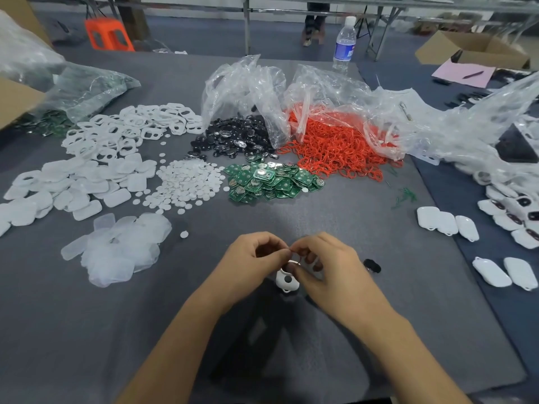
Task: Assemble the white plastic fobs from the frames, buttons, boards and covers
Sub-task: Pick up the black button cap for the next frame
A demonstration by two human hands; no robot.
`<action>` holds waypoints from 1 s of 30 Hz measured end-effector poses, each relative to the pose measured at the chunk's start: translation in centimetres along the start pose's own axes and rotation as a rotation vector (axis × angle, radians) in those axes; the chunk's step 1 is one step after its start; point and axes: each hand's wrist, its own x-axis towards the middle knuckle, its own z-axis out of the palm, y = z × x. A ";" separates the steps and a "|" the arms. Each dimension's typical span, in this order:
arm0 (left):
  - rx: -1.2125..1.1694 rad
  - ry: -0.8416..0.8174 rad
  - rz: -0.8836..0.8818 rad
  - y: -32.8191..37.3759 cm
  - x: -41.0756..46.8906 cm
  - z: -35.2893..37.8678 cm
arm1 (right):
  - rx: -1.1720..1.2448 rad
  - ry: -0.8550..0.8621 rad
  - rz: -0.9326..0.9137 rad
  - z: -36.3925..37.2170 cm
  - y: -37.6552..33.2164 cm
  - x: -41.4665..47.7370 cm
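My left hand (252, 262) and my right hand (326, 263) meet over a white fob frame (287, 279) near the table's front middle, both pinching at its top. The frame's dark hole shows below my fingers. A loose black button (372, 265) lies just right of my right hand. Farther back lie piles: white frames (116, 132), white covers (73, 188), white discs (186, 183), black buttons (233, 138), green boards (271, 182), red rings (338, 147) and translucent covers (122, 246). Finished white fobs (446, 224) sit at the right.
Crumpled clear plastic bags (250, 88) stand behind the piles. A water bottle (344, 43) is at the table's far edge. A cardboard box (478, 51) and pink paper (463, 72) sit far right. An orange stool (108, 33) stands on the floor.
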 end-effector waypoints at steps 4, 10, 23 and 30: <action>0.058 -0.022 0.037 0.0 -0.1 -0.3 | 0.009 0.022 0.027 0.1 0.1 0.0; 0.329 0.014 0.154 0.2 -0.6 -0.6 | 0.005 0.020 0.089 0.4 0.8 0.1; 0.483 0.027 0.182 -2.6 -1.1 0.4 | 0.003 -0.046 0.199 0.9 1.1 0.3; 0.483 0.060 0.199 -3.0 -1.2 0.5 | -0.093 -0.103 0.186 1.0 0.5 1.0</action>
